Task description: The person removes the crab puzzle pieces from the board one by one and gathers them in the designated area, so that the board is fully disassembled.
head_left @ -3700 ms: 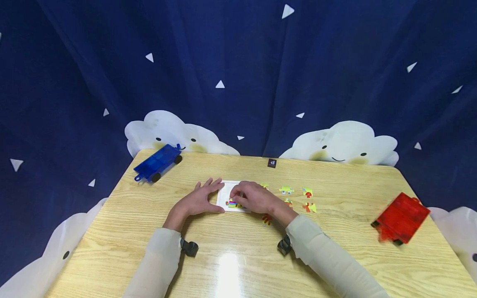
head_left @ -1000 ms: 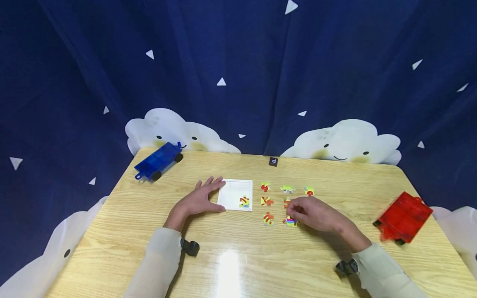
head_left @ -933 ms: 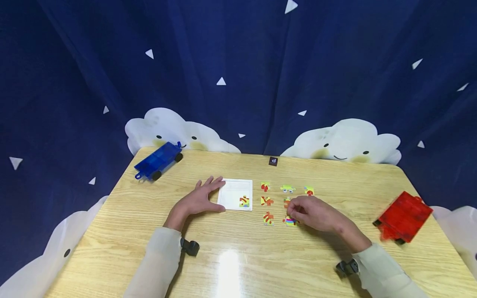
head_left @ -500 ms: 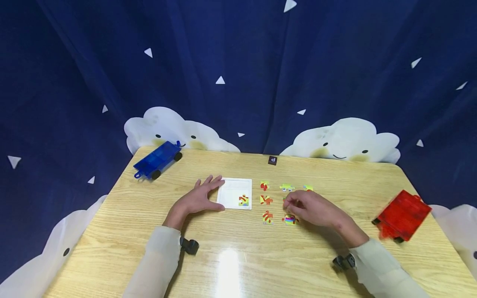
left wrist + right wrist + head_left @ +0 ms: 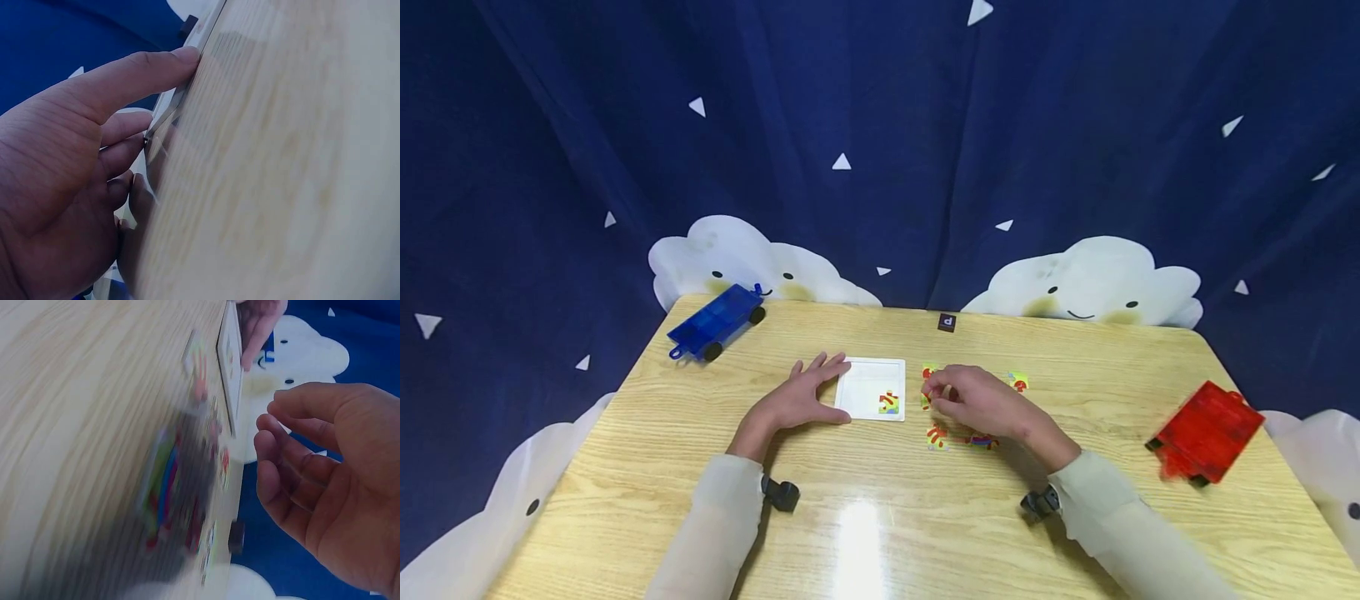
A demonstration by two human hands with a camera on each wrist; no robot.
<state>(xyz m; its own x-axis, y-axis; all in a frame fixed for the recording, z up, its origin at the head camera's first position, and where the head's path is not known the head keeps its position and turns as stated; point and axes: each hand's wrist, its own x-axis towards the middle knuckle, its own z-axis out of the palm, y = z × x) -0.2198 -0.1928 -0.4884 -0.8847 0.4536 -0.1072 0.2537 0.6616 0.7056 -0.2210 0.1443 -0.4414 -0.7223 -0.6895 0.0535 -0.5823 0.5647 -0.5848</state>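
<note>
My left hand (image 5: 793, 402) rests at the left side of a white puzzle tray (image 5: 863, 382), its straight thumb and forefinger touching the near and far corners. In the left wrist view the thumb (image 5: 140, 78) lies along the tray edge. One yellow-and-red jigsaw piece (image 5: 889, 403) sits in the tray's near right corner. My right hand (image 5: 981, 400) hovers over the loose pieces, loosely curled, hiding some of them. In the right wrist view nothing shows between its fingers (image 5: 269, 444). Around it lie a red-striped piece (image 5: 937, 437), a rainbow-striped piece (image 5: 162, 478) and a red-and-yellow piece (image 5: 1017, 382).
A blue toy wagon (image 5: 715, 321) stands at the back left of the wooden table (image 5: 820, 542). A red toy wagon (image 5: 1208, 433) is at the right. A small dark square tile (image 5: 947, 322) lies near the back edge, before a dark blue curtain (image 5: 880, 100).
My right hand was at the tray earlier, then over the middle and right pieces, and has now moved left over the left column. A rainbow-striped piece left the tray; another lies in its corner.
</note>
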